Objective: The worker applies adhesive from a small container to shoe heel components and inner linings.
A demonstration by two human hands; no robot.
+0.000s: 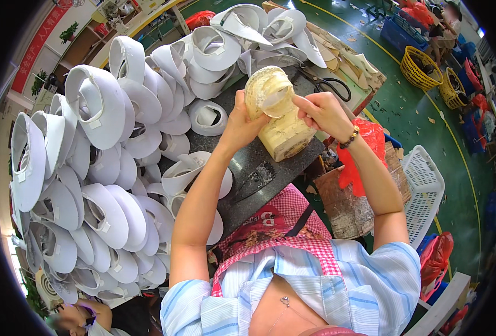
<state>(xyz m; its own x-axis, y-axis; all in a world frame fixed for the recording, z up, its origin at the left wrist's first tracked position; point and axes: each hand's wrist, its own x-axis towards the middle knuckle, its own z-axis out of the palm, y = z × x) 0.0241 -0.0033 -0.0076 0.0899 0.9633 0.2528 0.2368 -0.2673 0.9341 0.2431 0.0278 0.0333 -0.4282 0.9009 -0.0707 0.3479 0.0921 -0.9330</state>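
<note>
Checked apron (284, 224), hands on cream form (276, 112)

To my left, white sun visors (99, 168) lie stacked in a big heap that curls round the back of my dark worktop (259, 179). Black-handled scissors (329, 84) rest at its far edge. Down on my right, a white plastic basket (424, 185) stands on the green floor (421, 123), with a red bag (365, 151) near it. Farther off I see two yellow baskets (421, 68).
</note>
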